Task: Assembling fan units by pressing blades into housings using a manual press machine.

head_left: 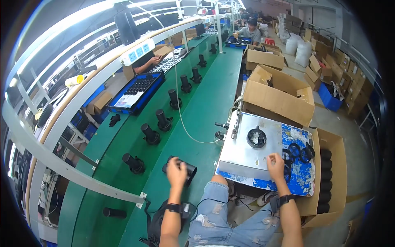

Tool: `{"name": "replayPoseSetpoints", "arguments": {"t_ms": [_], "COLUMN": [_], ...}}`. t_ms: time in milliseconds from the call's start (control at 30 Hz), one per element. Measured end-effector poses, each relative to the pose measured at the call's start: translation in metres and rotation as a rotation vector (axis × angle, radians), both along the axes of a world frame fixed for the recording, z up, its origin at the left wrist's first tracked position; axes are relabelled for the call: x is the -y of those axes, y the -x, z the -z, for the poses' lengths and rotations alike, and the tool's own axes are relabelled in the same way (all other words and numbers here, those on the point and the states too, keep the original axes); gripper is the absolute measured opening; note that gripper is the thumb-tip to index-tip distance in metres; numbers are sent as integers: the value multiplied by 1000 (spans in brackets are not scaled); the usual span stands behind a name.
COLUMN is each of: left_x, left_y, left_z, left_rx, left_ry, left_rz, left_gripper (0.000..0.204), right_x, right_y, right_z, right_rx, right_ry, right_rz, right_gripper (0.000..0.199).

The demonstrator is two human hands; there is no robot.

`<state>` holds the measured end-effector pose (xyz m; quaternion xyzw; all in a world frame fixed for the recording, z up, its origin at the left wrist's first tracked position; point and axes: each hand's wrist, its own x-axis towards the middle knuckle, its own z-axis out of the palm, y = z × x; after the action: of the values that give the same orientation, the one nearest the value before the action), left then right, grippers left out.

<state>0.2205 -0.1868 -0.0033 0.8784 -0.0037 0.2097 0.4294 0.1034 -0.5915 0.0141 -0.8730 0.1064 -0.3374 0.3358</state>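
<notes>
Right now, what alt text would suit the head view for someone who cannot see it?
A seated person's left hand holds a black cylinder on a green conveyor belt, while the right hand rests on a metal plate near black rings. More cylinders and cardboard boxes surround them.

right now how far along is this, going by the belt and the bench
Looks done: a row of black cylinders stands along the green belt. In hand: the left hand grips a black cylinder lying at the belt edge, while the right hand rests on the metal plate near loose black rings. Apparently left: more black cylinders stacked in the cardboard box.
</notes>
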Motion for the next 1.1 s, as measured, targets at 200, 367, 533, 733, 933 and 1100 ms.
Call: {"name": "replayPoseSetpoints", "arguments": {"t_ms": [200,367,533,733,933,1100], "left_x": [-41,-35,-72,-28,59,102], "left_y": [-2,0,11,57,80,39], "left_z": [67,63,98,27,-22,-62], "left_rx": [-433,-566,-476,-287,-104,-172], "left_ry": [-305,-18,235,948,496,695], "left_rz": [-327,-394,-472,15,673,699], "left_gripper": [85,92,84,54,29,50], "right_x": [-16,-23,-77,-150,-166,-166], "right_y": [14,29,55,54,37,-4], "right_z": [6,11,19,31,-40,-49], "right_rx": [22,31,71,-229,-352,-173], "right_ry": [-231,-409,-762,-942,-1489,-1271], "right_rz": [110,77,-147,-506,-1153,-880], "right_gripper": [12,9,13,46,92,84]}}
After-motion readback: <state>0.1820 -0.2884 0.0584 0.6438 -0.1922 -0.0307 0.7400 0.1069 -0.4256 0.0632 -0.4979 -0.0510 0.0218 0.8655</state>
